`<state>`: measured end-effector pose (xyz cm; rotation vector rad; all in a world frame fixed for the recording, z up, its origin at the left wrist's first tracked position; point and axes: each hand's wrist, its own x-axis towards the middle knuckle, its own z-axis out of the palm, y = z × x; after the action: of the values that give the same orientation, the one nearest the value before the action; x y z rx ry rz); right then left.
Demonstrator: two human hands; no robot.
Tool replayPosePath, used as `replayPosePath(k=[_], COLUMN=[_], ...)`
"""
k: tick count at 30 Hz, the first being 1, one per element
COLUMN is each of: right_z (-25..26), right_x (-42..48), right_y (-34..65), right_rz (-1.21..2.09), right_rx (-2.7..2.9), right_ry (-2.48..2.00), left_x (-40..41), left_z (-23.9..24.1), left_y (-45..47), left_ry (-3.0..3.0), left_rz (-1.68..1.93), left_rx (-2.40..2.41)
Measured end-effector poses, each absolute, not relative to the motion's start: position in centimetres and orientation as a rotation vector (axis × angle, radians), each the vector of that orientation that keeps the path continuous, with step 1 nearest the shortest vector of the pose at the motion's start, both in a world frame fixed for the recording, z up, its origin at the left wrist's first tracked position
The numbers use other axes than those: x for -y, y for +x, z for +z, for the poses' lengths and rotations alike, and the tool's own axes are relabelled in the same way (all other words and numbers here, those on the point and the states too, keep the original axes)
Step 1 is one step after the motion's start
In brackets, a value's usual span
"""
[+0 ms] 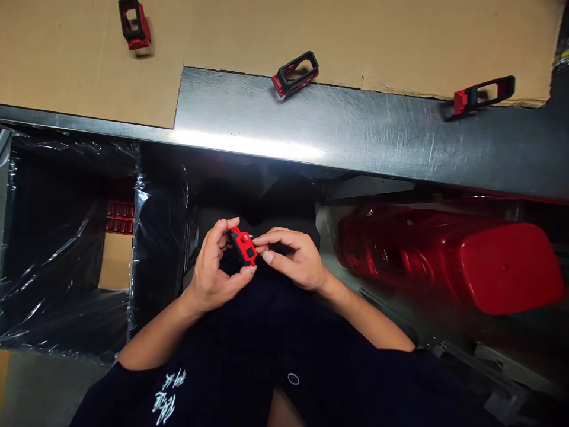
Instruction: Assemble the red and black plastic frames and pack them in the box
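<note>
My left hand [212, 267] grips a small red-and-black plastic frame [245, 245] by its two ends, between thumb and fingers, in front of my body. The frame is tilted, and its red face with openings shows. Close against the frame's right side is my right hand [296, 258], its thumb and forefinger pinched together. Whatever lies between those fingertips is too small to make out.
Similar red-and-black frames lie on the bench at the upper left [134, 25], the middle [296, 74] and the right [483, 96]. Cardboard [377, 35] covers part of the metal bench [231, 112]. A plastic-lined box [57, 237] with red parts stands left; a red stool [507, 267] is at right.
</note>
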<state>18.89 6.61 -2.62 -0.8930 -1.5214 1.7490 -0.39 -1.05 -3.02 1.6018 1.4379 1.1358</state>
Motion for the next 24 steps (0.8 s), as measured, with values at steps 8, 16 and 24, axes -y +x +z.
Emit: replayPosePath(k=[8,16,24], right_z=[-1.8,-2.8,-3.4], right_x=[-6.2,-5.4,-5.0], right_y=[17.9,17.6,18.0], right_rz=[1.661,1.398,1.705], right_rx=[1.560,1.681,1.493], right_ry=[-0.951,-0.881,-0.878], left_x=[0.8,0.9,1.1], left_z=[-3.7,-4.3,-3.8], left_y=[0.0,-0.2,-0.3], left_ry=[1.988,2.291,2.304], left_rz=[1.173,1.272,1.225], left_rx=[-1.548,-1.466,-1.487])
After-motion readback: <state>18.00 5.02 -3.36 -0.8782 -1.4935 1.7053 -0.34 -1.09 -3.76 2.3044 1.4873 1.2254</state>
